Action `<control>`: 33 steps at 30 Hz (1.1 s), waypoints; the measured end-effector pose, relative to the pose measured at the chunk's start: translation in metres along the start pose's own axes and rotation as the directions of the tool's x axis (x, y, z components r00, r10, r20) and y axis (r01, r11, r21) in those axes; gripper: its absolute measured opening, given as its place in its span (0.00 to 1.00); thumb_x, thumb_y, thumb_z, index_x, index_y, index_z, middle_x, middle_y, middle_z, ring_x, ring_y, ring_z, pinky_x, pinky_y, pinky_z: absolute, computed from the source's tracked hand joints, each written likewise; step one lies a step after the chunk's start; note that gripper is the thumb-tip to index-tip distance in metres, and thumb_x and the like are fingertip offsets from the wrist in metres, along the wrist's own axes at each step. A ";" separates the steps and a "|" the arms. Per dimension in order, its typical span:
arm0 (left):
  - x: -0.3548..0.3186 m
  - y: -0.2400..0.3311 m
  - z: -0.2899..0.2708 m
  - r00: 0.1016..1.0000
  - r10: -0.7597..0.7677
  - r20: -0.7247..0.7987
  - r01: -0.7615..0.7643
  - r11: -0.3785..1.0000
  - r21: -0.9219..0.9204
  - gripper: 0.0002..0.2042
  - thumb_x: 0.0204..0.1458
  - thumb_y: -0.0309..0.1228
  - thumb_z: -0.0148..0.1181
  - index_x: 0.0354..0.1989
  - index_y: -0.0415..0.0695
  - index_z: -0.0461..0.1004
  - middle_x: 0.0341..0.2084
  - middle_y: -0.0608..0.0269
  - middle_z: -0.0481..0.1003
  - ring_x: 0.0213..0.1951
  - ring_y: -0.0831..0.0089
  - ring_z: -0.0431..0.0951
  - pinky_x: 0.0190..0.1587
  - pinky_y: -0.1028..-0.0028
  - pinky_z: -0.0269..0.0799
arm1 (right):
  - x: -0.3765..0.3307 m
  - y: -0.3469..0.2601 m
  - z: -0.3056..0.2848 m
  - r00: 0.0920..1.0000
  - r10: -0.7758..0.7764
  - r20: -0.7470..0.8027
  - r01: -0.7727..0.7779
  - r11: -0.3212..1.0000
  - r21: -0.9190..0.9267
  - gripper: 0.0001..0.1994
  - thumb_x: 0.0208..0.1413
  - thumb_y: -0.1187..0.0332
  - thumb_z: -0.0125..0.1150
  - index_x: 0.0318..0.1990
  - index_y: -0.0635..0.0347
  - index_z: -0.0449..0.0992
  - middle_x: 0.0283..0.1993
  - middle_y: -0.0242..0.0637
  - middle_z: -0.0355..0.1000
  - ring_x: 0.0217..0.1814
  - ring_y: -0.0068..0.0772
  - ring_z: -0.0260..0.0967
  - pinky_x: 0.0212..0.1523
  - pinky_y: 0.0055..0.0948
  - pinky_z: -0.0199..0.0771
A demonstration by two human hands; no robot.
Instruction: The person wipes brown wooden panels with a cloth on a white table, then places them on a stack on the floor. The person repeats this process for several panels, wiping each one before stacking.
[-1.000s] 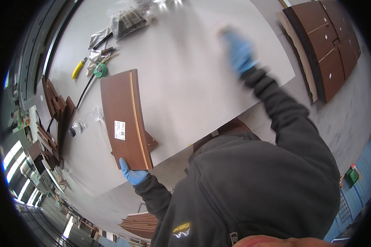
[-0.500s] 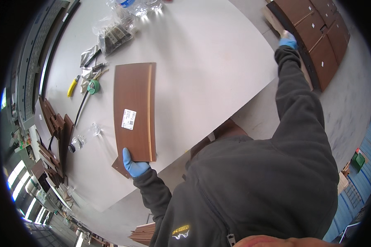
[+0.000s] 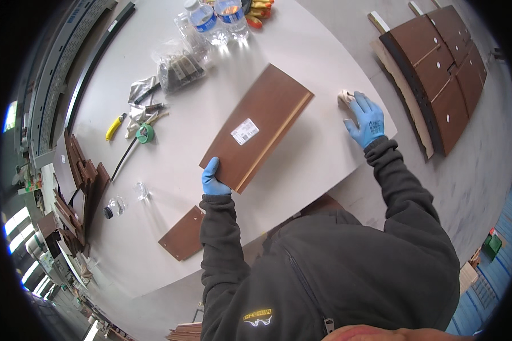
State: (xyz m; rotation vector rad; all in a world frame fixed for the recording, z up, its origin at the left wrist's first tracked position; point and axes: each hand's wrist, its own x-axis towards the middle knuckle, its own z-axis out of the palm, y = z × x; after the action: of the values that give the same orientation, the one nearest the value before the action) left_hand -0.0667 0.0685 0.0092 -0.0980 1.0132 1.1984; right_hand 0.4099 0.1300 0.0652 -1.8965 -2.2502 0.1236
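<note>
My left hand [image 3: 215,179], in a blue glove, grips the lower left corner of a brown wood-look panel [image 3: 261,122]. The panel is tilted over the table, with a white label on its face and a lighter groove along its right edge. Further right, over the table's right edge, my blue-gloved right hand [image 3: 368,120] has a crumpled off-white cloth [image 3: 345,99] at its fingertips. A smaller brown board [image 3: 182,234] lies on the table near my left forearm.
On the white table [image 3: 301,165] are water bottles [image 3: 231,18], a bagged bundle [image 3: 179,73], a yellow cutter [image 3: 115,127], a green tape roll [image 3: 145,133] and a clear bottle [image 3: 115,207]. Brown offcuts [image 3: 85,182] pile up left. Stacked brown panels [image 3: 438,74] stand right.
The left hand has lifted and turned the panel, shifting it right and uncovering more of the small board. My right hand has come back from the stacked panels to the table with the cloth.
</note>
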 end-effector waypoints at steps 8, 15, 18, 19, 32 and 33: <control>0.050 -0.003 0.009 0.997 -0.035 -0.068 0.042 0.994 0.100 0.20 0.57 0.30 0.66 0.58 0.38 0.77 0.52 0.54 0.81 0.53 0.59 0.82 0.61 0.59 0.79 | 0.163 -0.008 0.024 0.992 0.067 0.106 -0.089 0.972 0.217 0.19 0.61 0.53 0.63 0.41 0.63 0.83 0.41 0.48 0.82 0.44 0.53 0.79 0.49 0.45 0.78; 0.068 -0.002 0.012 0.982 -0.035 -0.187 0.059 0.990 0.129 0.19 0.56 0.31 0.69 0.55 0.38 0.79 0.47 0.55 0.82 0.48 0.62 0.84 0.55 0.62 0.82 | 0.326 -0.033 0.076 0.973 0.078 -0.216 -0.012 0.956 0.292 0.15 0.61 0.54 0.64 0.44 0.53 0.86 0.41 0.43 0.83 0.45 0.49 0.80 0.50 0.42 0.79; 0.070 -0.004 0.019 0.971 0.013 -0.240 0.023 0.989 0.147 0.19 0.55 0.32 0.70 0.54 0.38 0.79 0.45 0.56 0.82 0.46 0.63 0.84 0.53 0.64 0.82 | 0.393 -0.053 0.078 0.970 0.056 -0.236 0.005 0.968 0.250 0.22 0.60 0.55 0.69 0.57 0.56 0.83 0.53 0.45 0.83 0.54 0.44 0.82 0.58 0.36 0.79; 0.070 -0.004 0.022 0.960 0.024 -0.279 0.021 0.987 0.157 0.20 0.55 0.32 0.71 0.54 0.38 0.79 0.45 0.56 0.82 0.46 0.63 0.84 0.53 0.64 0.83 | 0.409 -0.060 0.079 0.962 0.024 -0.271 0.030 0.980 0.196 0.22 0.61 0.58 0.69 0.59 0.59 0.81 0.56 0.46 0.82 0.56 0.44 0.82 0.61 0.35 0.78; 0.062 0.004 0.048 0.917 0.039 -0.396 0.056 0.973 0.226 0.17 0.55 0.35 0.68 0.50 0.39 0.80 0.41 0.57 0.82 0.44 0.63 0.84 0.52 0.62 0.83 | 0.539 -0.066 0.121 0.947 0.094 -0.306 -0.029 0.977 0.212 0.24 0.54 0.54 0.70 0.55 0.56 0.83 0.56 0.50 0.80 0.57 0.50 0.79 0.62 0.41 0.77; 0.062 0.005 0.049 0.921 0.049 -0.388 0.050 0.969 0.240 0.17 0.55 0.35 0.69 0.49 0.38 0.80 0.41 0.57 0.82 0.44 0.63 0.84 0.52 0.62 0.83 | 0.544 -0.061 0.125 0.945 0.116 -0.307 -0.041 0.970 0.239 0.23 0.55 0.54 0.69 0.55 0.57 0.83 0.56 0.50 0.81 0.57 0.50 0.80 0.62 0.40 0.77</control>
State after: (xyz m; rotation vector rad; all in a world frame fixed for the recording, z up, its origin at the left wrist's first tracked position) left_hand -0.0413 0.1422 -0.0029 -0.1463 1.5076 1.0632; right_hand 0.2388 0.6621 0.0063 -1.7419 -1.8619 0.0777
